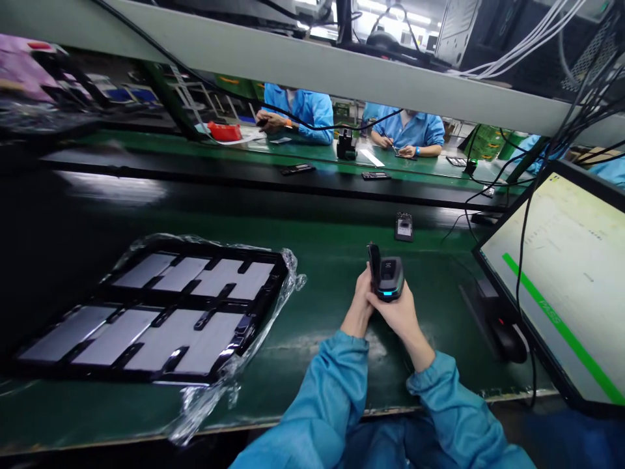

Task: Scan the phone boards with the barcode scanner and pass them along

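Observation:
In front of me, over the green tabletop, my right hand is wrapped round a black handheld scanner with a lit blue strip. My left hand is closed on a thin dark device that stands on edge against the scanner's left side. The two hands touch or nearly touch at their thumbs. A small phone-like unit lies on the table beyond them. To the left is a black tray of flat silver-grey panels, with crumpled clear plastic wrap round its edge.
A tilted monitor showing a green PASS bar stands at the right, beside a black mouse. Cables hang there. Behind runs a dark conveyor with two devices on it. People in blue sleeves work across it. A beam crosses overhead.

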A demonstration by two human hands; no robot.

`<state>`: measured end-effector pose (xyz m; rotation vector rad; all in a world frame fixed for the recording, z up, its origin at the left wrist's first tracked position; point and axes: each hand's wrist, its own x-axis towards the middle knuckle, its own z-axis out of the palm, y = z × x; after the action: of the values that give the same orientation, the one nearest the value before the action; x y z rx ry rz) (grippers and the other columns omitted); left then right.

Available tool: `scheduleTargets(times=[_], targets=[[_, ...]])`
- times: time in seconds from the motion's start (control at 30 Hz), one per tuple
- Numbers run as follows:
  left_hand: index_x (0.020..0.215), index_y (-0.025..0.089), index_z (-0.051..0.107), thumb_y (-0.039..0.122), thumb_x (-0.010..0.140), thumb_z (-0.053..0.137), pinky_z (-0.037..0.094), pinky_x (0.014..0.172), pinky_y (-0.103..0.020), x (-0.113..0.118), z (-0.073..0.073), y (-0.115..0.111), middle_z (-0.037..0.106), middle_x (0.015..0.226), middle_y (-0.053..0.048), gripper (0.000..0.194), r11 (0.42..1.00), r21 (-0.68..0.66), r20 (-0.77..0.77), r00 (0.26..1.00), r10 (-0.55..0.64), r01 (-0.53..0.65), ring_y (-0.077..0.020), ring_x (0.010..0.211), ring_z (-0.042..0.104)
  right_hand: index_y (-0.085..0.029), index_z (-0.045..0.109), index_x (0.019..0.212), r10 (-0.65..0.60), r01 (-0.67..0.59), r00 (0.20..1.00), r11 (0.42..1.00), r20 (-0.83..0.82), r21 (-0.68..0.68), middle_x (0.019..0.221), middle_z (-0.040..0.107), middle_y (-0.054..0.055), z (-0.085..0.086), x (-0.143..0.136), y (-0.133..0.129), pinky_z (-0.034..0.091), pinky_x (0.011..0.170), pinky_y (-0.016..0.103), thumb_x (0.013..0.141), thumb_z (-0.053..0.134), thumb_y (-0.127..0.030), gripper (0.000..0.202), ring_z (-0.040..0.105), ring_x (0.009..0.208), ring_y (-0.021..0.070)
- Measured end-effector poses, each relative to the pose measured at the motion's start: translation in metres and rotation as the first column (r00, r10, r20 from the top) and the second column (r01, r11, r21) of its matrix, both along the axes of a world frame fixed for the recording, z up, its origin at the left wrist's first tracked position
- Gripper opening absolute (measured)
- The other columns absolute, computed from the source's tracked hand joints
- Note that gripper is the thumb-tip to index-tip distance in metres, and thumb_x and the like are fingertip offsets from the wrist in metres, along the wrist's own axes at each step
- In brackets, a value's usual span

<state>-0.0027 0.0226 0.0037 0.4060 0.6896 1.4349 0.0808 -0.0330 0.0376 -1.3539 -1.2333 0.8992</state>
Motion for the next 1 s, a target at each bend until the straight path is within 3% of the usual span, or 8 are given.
scheduleTargets(times=[0.17,0.37,0.47,0.53,0.63,0.73,0.83,1.0], targets=[[0.092,0.012,0.071,0.049,0.069,0.083,0.050,0.071,-0.025,-0.006,0.009,-0.010,0.071,0.078,-0.002,0.045,0.997,0.053,-0.059,0.997,-0.044,0.047,-0.0133,0.071,0.065,-0.014,0.063,0.112,0.034,-0.041,0.987,0.998,-0.155,-0.043,0.106,0.073,0.012,-0.012,0.005,-0.001,0.054,0.091,0.042,0.058,0.089,-0.032,0.063,0.069,0.099,0.0287],[0.097,0.012,0.074,0.054,0.080,0.071,0.051,0.089,-0.032,-0.021,0.025,-0.018,0.072,0.092,-0.008,0.045,0.967,0.175,0.000,0.983,-0.186,0.183,-0.0198,0.092,0.067,-0.017,0.071,0.109,0.199,-0.213,0.941,0.977,-0.274,-0.021,0.111,0.074,0.010,-0.013,0.029,-0.003,0.047,0.103,0.048,0.058,0.091,-0.031,0.056,0.066,0.109,0.0307],[0.109,0.016,0.072,0.048,0.075,0.079,0.050,0.093,-0.033,-0.026,0.024,-0.024,0.071,0.109,-0.009,0.047,0.938,0.252,-0.118,0.969,-0.216,0.240,-0.0216,0.100,0.066,-0.021,0.072,0.110,0.198,-0.244,0.902,0.967,-0.383,-0.077,0.114,0.074,0.008,-0.012,0.045,-0.005,0.049,0.102,0.048,0.057,0.092,-0.036,0.058,0.066,0.110,0.0303],[0.125,0.021,0.064,0.037,0.069,0.085,0.049,0.097,-0.033,-0.025,0.017,-0.027,0.068,0.120,-0.008,0.062,0.955,0.228,-0.237,0.962,-0.133,0.188,-0.0217,0.106,0.065,-0.021,0.073,0.105,0.139,-0.197,0.902,0.975,-0.409,-0.103,0.110,0.075,0.008,-0.007,0.058,-0.014,0.052,0.096,0.045,0.064,0.088,-0.041,0.048,0.069,0.101,0.0276],[0.145,0.025,0.043,0.033,0.071,0.082,0.049,0.097,-0.035,-0.017,0.002,-0.027,0.069,0.117,-0.007,0.084,0.988,0.128,-0.325,0.945,-0.041,0.086,-0.0208,0.104,0.066,-0.018,0.072,0.089,0.139,-0.189,0.952,0.968,-0.274,-0.165,0.082,0.075,0.005,0.009,0.077,-0.041,0.057,0.074,0.037,0.073,0.081,-0.040,0.029,0.068,0.068,0.0206],[0.129,0.018,0.055,0.033,0.071,0.080,0.050,0.090,-0.035,-0.008,-0.012,-0.025,0.070,0.105,-0.008,0.065,0.998,0.059,-0.435,0.900,-0.003,0.032,-0.0210,0.097,0.066,-0.016,0.069,0.080,0.299,-0.282,0.954,0.904,0.003,-0.320,0.052,0.062,-0.002,0.030,0.079,-0.067,0.049,0.052,0.029,0.074,0.079,-0.033,0.021,0.055,0.046,0.0155],[0.097,0.016,0.064,0.032,0.072,0.079,0.048,0.080,-0.029,-0.003,-0.018,-0.025,0.069,0.091,-0.006,0.034,0.995,0.074,-0.588,0.803,0.100,-0.070,-0.0188,0.085,0.063,-0.017,0.066,0.073,0.327,-0.250,0.932,0.891,0.154,-0.378,0.046,0.056,-0.004,0.041,0.063,-0.075,0.045,0.048,0.027,0.073,0.074,-0.028,0.014,0.050,0.042,0.0148],[0.095,0.018,0.062,0.032,0.073,0.078,0.045,0.075,-0.025,0.000,-0.009,-0.029,0.066,0.086,-0.002,0.031,0.981,0.125,-0.586,0.787,0.193,-0.147,-0.0166,0.081,0.060,-0.020,0.058,0.068,0.307,-0.215,0.932,0.896,0.192,-0.390,0.046,0.053,-0.003,0.033,0.050,-0.074,0.044,0.049,0.028,0.075,0.069,-0.027,0.015,0.051,0.044,0.0162]])
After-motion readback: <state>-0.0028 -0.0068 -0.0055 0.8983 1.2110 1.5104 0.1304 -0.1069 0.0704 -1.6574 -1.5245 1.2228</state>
